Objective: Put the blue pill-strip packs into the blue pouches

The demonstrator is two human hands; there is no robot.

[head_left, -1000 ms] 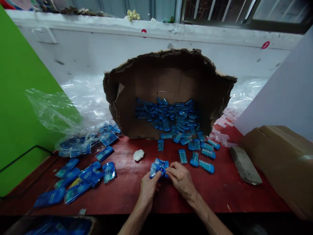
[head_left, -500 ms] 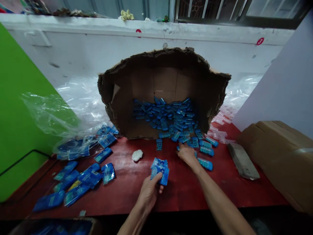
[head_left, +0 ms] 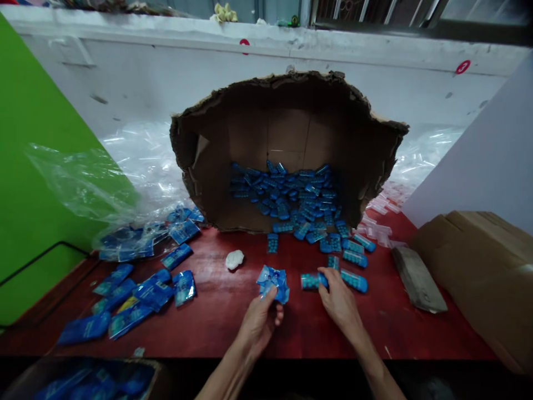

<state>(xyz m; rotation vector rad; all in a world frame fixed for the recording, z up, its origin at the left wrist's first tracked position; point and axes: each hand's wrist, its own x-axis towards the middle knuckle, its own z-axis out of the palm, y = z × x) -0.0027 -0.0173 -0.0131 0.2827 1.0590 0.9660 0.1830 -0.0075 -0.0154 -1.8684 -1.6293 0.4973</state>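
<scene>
Thumb and fingers of my left hand [head_left: 261, 318] pinch a blue printed packet [head_left: 272, 282] above the red table [head_left: 233, 333]. To its right, my right hand [head_left: 339, 297] holds the blue-capped end of a clear bottle [head_left: 310, 281] with blue-green contents, which lies sideways and points left. More such bottles lie just beyond the right hand, among them one [head_left: 353, 281] close to its fingers. A torn-edged cardboard box [head_left: 287, 130] opens toward me, with a heap of bottles [head_left: 291, 194] spilling from it. A white lump [head_left: 234, 259] rests left of the packet.
Blue packets [head_left: 154, 291] are scattered at the left beside clear plastic wrap [head_left: 145, 178]. Small clear pieces [head_left: 377, 228] lie right of the torn box. A grey flat block [head_left: 418, 279] and a closed carton [head_left: 478, 278] stand farther right. An open box [head_left: 156, 380] holds packets at the lower left.
My right hand has drawn back toward me from the spilled bottles, bringing one bottle near the packet. My left hand still holds the packet, which now looks more spread. The view has shifted slightly.
</scene>
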